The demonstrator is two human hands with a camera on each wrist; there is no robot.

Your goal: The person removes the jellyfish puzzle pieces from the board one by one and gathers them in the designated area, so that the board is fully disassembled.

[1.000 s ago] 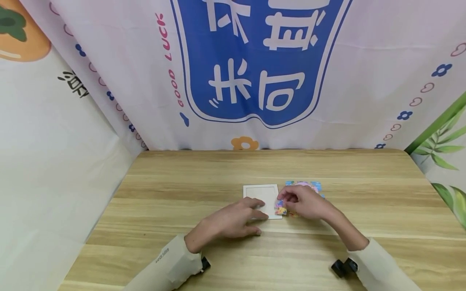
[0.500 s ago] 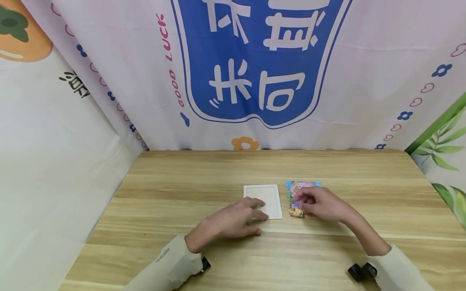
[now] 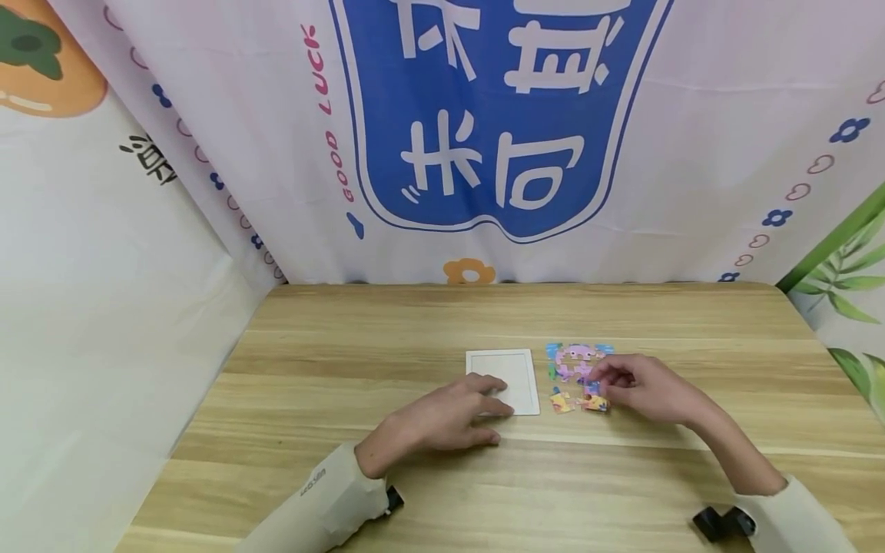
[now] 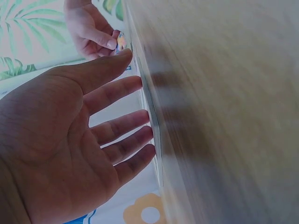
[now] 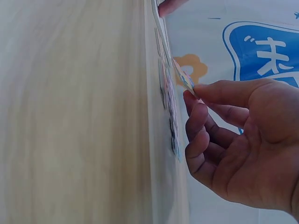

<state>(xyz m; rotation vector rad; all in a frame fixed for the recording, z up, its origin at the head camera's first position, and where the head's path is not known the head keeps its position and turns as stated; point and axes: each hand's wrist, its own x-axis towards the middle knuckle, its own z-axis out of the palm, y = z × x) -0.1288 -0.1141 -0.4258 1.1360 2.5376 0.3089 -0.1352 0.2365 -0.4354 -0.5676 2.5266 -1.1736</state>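
My left hand [image 3: 452, 418] rests with spread, nearly straight fingers on a flat white puzzle frame [image 3: 520, 372]. In the left wrist view its fingertips [image 4: 148, 116] lie along the frame's edge. To the right, my right hand [image 3: 646, 390] pinches a colourful jigsaw piece [image 5: 184, 78] between thumb and forefinger, tilted above the other pieces. Those jigsaw pieces [image 3: 575, 355], printed with a pink figure and blue corners, lie joined or close together beside the frame. A yellow piece [image 3: 561, 402] lies at their near left corner. My right fingers cover part of the group's right side.
The wooden table [image 3: 332, 369] runs back to a printed curtain [image 3: 290, 192]. A white cloth [image 3: 104, 346] hangs at the left side, and a leaf-patterned one [image 3: 850, 284] at the right.
My right hand has moved right, away from the frame, carrying the jigsaw piece over the group and uncovering its left side. The left hand stays on the frame.
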